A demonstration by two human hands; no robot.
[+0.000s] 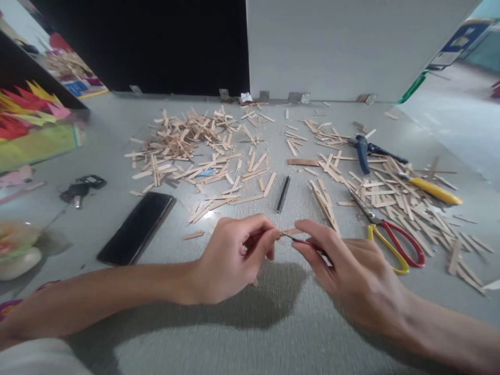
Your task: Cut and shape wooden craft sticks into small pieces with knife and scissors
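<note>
Peeking out, pale wooden stick, thin, flat

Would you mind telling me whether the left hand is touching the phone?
Apart: the head view shows grey tabletop between the left hand and the phone.

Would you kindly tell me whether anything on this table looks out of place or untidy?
Yes: wooden sticks lie loose across the table, heaped at odd angles toward the back left and strewn along the right, which looks untidy. The phone and keys at left seem slightly out of place.
</note>
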